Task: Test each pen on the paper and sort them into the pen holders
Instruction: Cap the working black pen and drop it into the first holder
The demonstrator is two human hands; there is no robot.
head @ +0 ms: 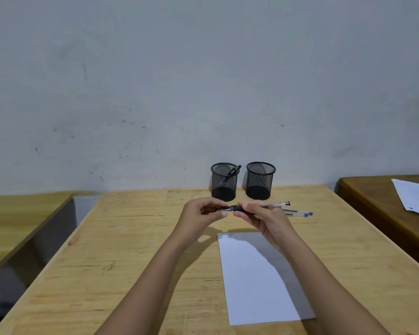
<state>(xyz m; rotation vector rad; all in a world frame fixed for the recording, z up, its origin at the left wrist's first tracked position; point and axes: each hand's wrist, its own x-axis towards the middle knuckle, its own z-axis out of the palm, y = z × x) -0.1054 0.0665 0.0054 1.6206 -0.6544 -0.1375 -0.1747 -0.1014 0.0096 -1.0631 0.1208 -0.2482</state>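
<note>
Pen (237, 209): clear barrel, black grip, black end cap. Held level in the air over the far half of the table (136, 238), in front of the holders, tip to the left.

Left hand (203, 211): fingers curled, pinching the pen's tip end between thumb and fingertips.

Right hand (264, 218): fingers curled round the barrel at the black grip; the rest of the barrel sticks out to the right past the hand.

Blue pens (300, 214): two, clear with blue ends, lying side by side on the table just behind the right hand, partly hidden by it.

Paper (259, 279): one white sheet, flat on the table right of centre, reaching toward the near edge; a small scribble at its far left corner.

Left holder (224, 181): black mesh cup, upright at the far edge; a black pen (234, 171) leans inside it.

Right holder (260, 180): black mesh cup, upright, just beside the left one, not touching.

Wall (203, 81): pale, scuffed, behind the table.

Side table (373, 201): darker wood, to the right, bearing white sheets (414, 197).

Bench (22, 213): light wood, to the left.
</note>
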